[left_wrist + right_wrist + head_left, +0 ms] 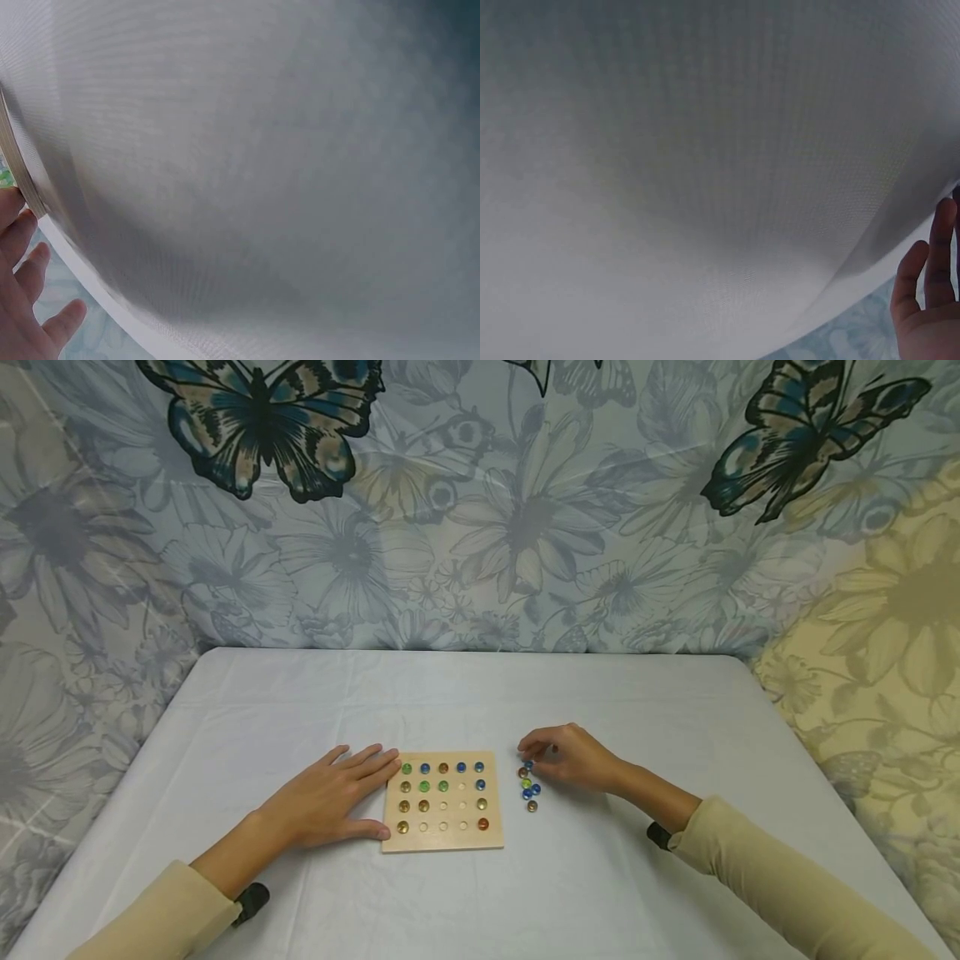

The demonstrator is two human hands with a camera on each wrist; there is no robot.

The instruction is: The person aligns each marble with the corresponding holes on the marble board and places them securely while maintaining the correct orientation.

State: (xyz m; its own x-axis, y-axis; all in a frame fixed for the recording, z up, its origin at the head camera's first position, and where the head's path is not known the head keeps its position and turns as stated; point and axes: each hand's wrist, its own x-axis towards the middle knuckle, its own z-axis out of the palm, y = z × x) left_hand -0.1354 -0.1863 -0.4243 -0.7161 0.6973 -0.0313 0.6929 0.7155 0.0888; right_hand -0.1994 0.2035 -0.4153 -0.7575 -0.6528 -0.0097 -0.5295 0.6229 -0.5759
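A square wooden board (444, 841) with rows of dimples lies at the table's middle; several blue, green, amber and red marbles (424, 786) sit in it, and some dimples show bare. My left hand (333, 797) lies flat on the cloth, fingers straight, with fingertips and thumb against the board's left edge (19, 172). A small pile of loose marbles (528, 785) lies to the right of the board. My right hand (570, 758) hovers at the pile's far end with fingers bunched and curled; what is between them is hidden. Its fingers (930, 255) show in the right wrist view.
The table (480, 693) is covered with a white cloth. A floral fabric with butterflies (487, 510) hangs behind it and at both sides. Both wrist views show mostly white cloth.
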